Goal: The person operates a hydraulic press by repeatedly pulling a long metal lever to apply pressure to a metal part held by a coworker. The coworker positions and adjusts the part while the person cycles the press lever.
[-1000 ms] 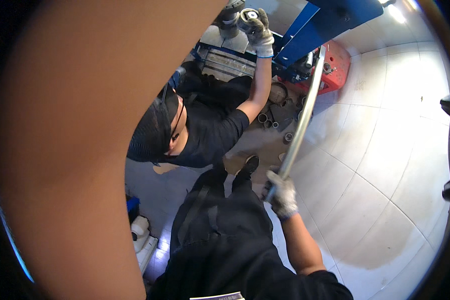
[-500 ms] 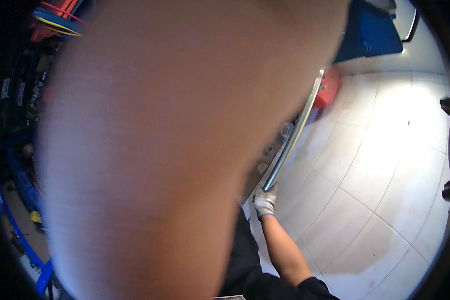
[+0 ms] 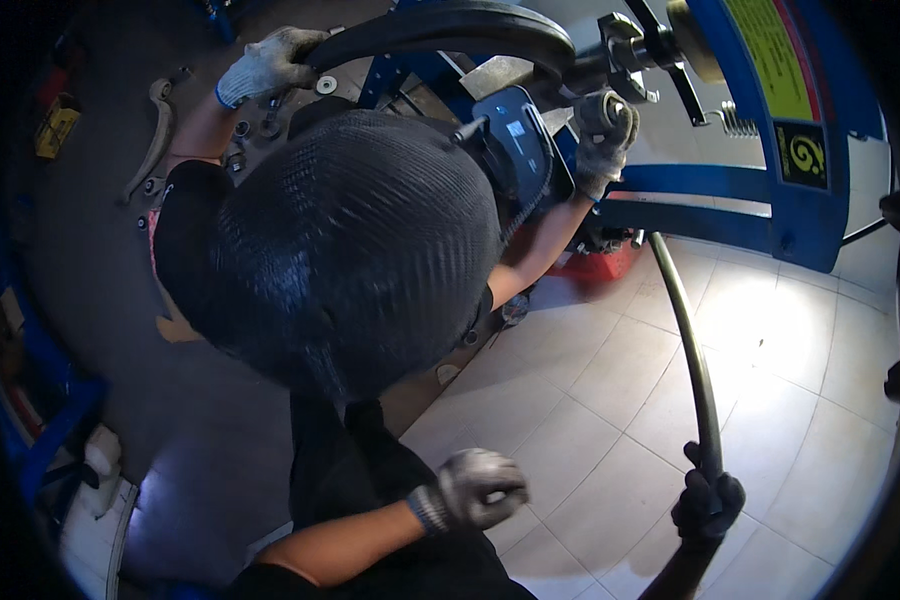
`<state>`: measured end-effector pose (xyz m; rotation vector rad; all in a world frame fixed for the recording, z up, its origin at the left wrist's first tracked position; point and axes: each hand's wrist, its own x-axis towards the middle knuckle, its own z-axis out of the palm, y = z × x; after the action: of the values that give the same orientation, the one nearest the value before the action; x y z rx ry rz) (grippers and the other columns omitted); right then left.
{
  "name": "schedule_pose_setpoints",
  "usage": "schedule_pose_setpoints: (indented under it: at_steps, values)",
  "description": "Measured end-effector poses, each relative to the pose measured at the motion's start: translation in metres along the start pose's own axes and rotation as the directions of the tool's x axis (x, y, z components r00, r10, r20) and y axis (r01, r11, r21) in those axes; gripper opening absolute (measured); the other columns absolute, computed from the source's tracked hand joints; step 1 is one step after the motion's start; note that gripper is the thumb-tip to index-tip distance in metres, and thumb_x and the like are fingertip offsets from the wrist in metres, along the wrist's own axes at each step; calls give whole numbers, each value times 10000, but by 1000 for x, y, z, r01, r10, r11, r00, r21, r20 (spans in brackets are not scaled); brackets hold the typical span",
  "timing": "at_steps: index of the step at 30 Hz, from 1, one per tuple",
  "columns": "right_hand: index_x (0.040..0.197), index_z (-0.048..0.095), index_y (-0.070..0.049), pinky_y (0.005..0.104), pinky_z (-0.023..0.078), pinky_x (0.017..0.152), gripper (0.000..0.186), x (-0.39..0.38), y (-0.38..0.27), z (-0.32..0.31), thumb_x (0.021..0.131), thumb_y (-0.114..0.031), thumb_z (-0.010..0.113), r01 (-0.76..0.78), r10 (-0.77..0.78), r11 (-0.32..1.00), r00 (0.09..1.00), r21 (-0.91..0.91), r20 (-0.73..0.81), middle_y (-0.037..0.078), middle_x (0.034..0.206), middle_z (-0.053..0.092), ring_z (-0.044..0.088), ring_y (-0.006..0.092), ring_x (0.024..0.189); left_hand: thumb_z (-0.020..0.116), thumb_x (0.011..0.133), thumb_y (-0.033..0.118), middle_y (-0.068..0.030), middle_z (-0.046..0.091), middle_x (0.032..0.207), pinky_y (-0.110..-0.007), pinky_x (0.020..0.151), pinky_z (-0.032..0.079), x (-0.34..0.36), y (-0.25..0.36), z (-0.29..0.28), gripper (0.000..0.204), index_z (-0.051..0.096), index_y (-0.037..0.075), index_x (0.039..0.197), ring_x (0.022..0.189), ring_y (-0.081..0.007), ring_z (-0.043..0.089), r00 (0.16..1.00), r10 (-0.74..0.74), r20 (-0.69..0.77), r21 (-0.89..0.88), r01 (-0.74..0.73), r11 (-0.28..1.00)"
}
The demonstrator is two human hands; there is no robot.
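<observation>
My right hand (image 3: 708, 503), in a dark glove at the lower right, is wrapped round the lower end of a long metal bar (image 3: 691, 345). The bar stretches up and away to the blue frame of a machine. At lower centre my left hand (image 3: 475, 490) wears a grey knit glove; its fingers curl into a loose ring, with a bright gap like the floor in it. A co-worker bends in front, dark head (image 3: 350, 250) toward me. That person's gloved hands hold a thick curved black piece (image 3: 450, 28) and touch a metal part by the machine.
The blue machine frame (image 3: 810, 210) with a spring (image 3: 738, 122) fills the upper right. A red object (image 3: 605, 265) sits below it on the tiled floor (image 3: 560, 440). Metal arms and bushings (image 3: 155, 140) lie at the upper left, near a yellow box (image 3: 58, 127).
A large blurred bare arm that blocked the view is gone, revealing the co-worker and machine. The bar's held end now appears farther right and lower.
</observation>
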<state>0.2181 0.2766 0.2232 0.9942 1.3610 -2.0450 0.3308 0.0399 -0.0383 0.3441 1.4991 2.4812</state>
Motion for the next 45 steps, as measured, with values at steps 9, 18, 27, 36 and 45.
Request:
schedule_pose_setpoints:
  at_steps: [9, 18, 27, 36, 45]
  values:
    - [1184, 516, -9, 383, 528, 410, 392, 72, 124, -55, 843, -109, 681, -292, -213, 663, 809, -690, -548, 55, 692, 532, 546, 199, 441, 680, 887, 317, -108, 743, 915, -403, 744, 562, -86, -38, -7, 249, 753, 89, 956, 821, -297, 701, 892, -366, -265, 25, 385, 922]
    - [1188, 539, -17, 388, 575, 582, 367, 222, 300, -103, 905, -151, 731, -47, -275, 655, 915, -754, -295, 118, 824, 628, 678, 257, 701, 616, 923, 400, -132, 742, 1050, -424, 907, 541, -133, -61, -8, 342, 747, 102, 1030, 1019, -328, 688, 756, -646, -107, 138, 655, 743]
    - [1440, 471, -9, 315, 364, 375, 495, 31, 43, 29, 1005, -241, 513, -254, 146, 923, 926, -288, -348, -60, 594, 349, 385, 101, 413, 590, 956, 384, -120, 727, 1183, -414, 1008, 500, -152, -125, -10, 355, 731, 116, 1142, 1161, -332, 647, 519, -850, -90, 226, 842, 490]
    - [1399, 427, 60, 310, 403, 395, 640, 7, 22, 27, 808, -28, 656, -181, -127, 723, 914, -667, -386, 72, 698, 544, 524, 178, 443, 606, 959, 363, -144, 706, 1219, -410, 1030, 482, -158, -129, -4, 343, 731, 103, 1145, 1183, -342, 630, 449, -878, -164, 230, 883, 409]
    - [1390, 399, 14, 319, 430, 351, 659, 23, 45, -3, 803, -30, 694, -191, -140, 717, 903, -671, -406, 69, 713, 523, 553, 191, 423, 636, 944, 328, -142, 716, 1192, -406, 1032, 477, -168, -146, 4, 307, 748, 95, 1110, 1177, -335, 638, 454, -869, -198, 117, 891, 439]
